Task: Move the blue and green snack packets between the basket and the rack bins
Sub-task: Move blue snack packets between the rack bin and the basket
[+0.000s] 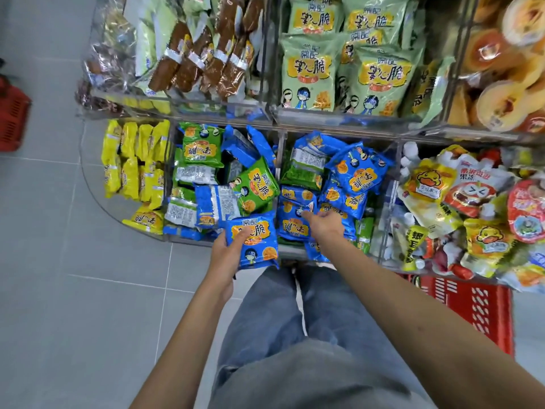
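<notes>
My left hand [228,252] grips a blue snack packet [256,243] at the front edge of the clear rack bin [182,239], just outside it. My right hand [323,224] reaches into the neighbouring bin and pinches the corner of another blue packet [293,224] that lies on a heap of blue packets [356,175]. The left bin holds mixed green packets [255,184] and blue ones [216,206]. A red basket [474,308] stands on the floor at the lower right, partly hidden under the rack.
Yellow packets [132,169] fill the curved end bin on the left. Pouches with spouts [460,202] crowd the bin on the right. An upper shelf holds pale green packets [312,72] and brown bars [194,57]. A second red basket [11,119] sits far left on grey tiles.
</notes>
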Available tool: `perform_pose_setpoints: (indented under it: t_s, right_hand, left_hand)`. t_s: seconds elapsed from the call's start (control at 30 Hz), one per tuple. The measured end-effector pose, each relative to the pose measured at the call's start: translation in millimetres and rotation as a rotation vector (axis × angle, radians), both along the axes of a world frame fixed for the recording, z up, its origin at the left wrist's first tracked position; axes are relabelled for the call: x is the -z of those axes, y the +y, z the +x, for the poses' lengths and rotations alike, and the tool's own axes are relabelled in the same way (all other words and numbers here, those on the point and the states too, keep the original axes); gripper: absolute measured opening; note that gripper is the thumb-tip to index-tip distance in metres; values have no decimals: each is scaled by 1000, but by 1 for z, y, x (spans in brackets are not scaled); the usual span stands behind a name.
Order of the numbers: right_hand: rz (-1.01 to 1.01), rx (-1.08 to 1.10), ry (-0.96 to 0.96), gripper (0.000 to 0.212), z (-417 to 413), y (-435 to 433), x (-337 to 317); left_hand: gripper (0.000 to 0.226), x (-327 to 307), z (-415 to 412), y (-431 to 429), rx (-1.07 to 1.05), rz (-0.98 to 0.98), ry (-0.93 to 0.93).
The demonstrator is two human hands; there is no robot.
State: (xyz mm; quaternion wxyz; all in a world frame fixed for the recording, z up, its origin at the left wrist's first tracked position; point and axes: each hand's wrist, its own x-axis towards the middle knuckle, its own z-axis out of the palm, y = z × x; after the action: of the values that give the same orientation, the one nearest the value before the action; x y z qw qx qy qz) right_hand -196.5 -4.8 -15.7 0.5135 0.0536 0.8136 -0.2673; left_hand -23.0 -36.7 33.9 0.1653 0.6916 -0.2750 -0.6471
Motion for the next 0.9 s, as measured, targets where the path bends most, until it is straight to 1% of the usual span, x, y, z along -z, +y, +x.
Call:
perform_pose_setpoints:
  t_s: [0.03,0.07,0.17,0.27,0.33,0.37,0.43,0.47,0.5,0.57,0.63,0.67,0.73,0.77,0.83,0.87,0.9]
  right_hand:
    - [7,18,17,43,1,-2,2]
    - [12,31,18,43,3,-3,3]
    - [-2,45,-35,46,6,-6,5]
    - [25,-43,-49,60,6,-9,6]
    - [55,-122,-19,65,5,-10,6]
    - [60,-146,-2,62,6,-10,6]
    - [57,-139,35,38,8,-7,3]
    - [51,-112,52,37,9,-5,1]
    - [42,-101,57,42,9,-2,1]
    - [9,-108,80,37,9,4,-6]
    - [-24,-83,99,57,7,12,-14]
    - [-61,-54,89,60,5,15,-19]
    - [-178,55,12,47,1,23,-29]
    - [-234,134,-60,47,-1,26,-34]
    - [-334,267,-229,71,-3,31,-47]
    - [-399,295,-286,73,-4,34,-51]
    - [-467,298,-328,66,-4,35,-56]
  left_hand:
    - [4,0,1,1,-7,4,-2]
    - [4,1,1,2,-9,9,-3]
    - [2,1,1,5,-4,17,4]
    - [4,2,-1,6,-3,16,11]
    - [7,2,-1,7,-5,15,5]
    - [8,2,0,7,-7,16,2]
    - [9,3,0,7,-5,19,2]
    - [8,3,0,7,-2,17,6]
    - [7,3,1,7,2,14,9]
    - [5,2,2,7,5,10,14]
    - [5,0,3,7,11,9,16]
    - [5,-1,3,6,14,10,16]
    - [5,-3,3,6,15,5,16]
    - [7,-4,2,5,13,2,16]
    - [15,-5,0,4,11,-3,5]
    - [18,-6,-2,4,17,0,-3]
    - [20,-7,-4,3,22,6,-3]
